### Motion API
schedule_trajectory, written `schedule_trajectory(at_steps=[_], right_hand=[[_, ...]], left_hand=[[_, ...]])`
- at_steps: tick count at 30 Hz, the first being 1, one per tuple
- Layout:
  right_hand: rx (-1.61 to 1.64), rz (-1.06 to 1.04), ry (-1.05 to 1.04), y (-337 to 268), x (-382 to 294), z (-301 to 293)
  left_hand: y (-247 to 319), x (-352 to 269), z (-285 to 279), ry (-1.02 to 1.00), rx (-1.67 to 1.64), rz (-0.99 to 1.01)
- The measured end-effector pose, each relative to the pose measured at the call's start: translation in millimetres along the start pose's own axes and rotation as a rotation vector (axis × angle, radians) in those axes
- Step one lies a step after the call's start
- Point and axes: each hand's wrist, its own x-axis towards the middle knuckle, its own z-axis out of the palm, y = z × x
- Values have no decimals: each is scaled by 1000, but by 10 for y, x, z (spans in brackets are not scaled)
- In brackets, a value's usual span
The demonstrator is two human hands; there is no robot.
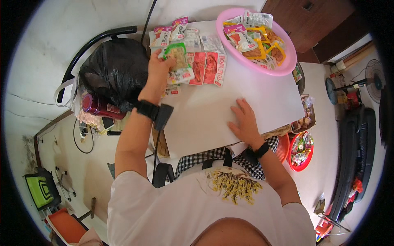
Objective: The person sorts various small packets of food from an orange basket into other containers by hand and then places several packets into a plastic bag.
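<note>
My left hand pinches a green-edged snack packet by its left side, thumb over its front. The packet is over other sealed packets at the back left of a white tabletop. Two red-and-white meat snack packets lie side by side just right of it. Behind are purple-topped packets and silvery ones turned back side up. My right hand rests palm down near the table's front edge, fingers apart, holding nothing.
A pink plastic basin heaped with yellow-edged and purple packets stands at the back right. Left of the table, a black plastic bag and a dark red flask sit by a black chair rail. A red basket of packets is at lower right.
</note>
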Motion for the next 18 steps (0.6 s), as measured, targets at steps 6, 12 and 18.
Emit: schedule_trajectory(at_steps=[6,12,18], right_hand=[[-101,44,-50,-104,35,-29],[-133,58,-83,-106,49,-15],[-136,48,-83,-97,36,17]], left_hand=[[-76,810,-12,153,157,48],[-288,1052,-22,242,974,339],[-41,309,141,340,1016,786]])
